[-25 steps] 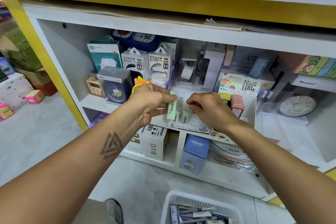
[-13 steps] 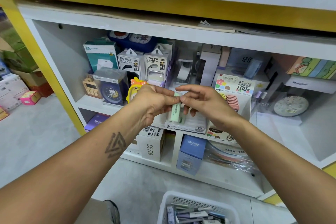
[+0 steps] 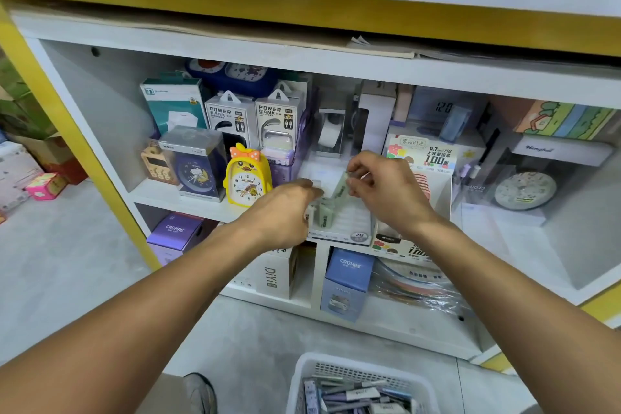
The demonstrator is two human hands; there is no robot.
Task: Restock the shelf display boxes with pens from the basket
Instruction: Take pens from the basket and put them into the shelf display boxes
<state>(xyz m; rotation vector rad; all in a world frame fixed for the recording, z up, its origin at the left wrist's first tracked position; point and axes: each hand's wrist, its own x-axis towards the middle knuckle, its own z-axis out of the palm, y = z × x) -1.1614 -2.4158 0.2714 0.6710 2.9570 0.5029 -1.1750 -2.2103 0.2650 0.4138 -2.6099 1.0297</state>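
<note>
- The right hand (image 3: pixel 386 191) pinches a pale green flat pack (image 3: pixel 340 185) between thumb and fingertips, holding it tilted above the white display box marked "2B" (image 3: pixel 349 228).
- The left hand (image 3: pixel 284 212), fingers loosely curled, reaches into the left side of that box; its fingertips are at the row of pale green packs (image 3: pixel 323 212) standing there, but whether they grip one cannot be told.
- Just right of the box stands a white display carton printed "0.7", "HB" and "100" (image 3: pixel 433 158), with pink and red strips inside.
- Left of the hands on the same shelf sits a yellow duck-shaped alarm clock with an orange bow (image 3: pixel 247 180), then a dark blue clock in a clear case (image 3: pixel 196 168).
- Farther back stand two white "POWER BANK" packages (image 3: pixel 253 118).
- On the lower shelf are a white "DIY" box (image 3: pixel 274 276) and a blue "CRUHRE" box (image 3: pixel 346 282).
- Near, at the bottom edge, a white plastic basket (image 3: pixel 304 380) holds grey and purple pens (image 3: pixel 353 395).
</note>
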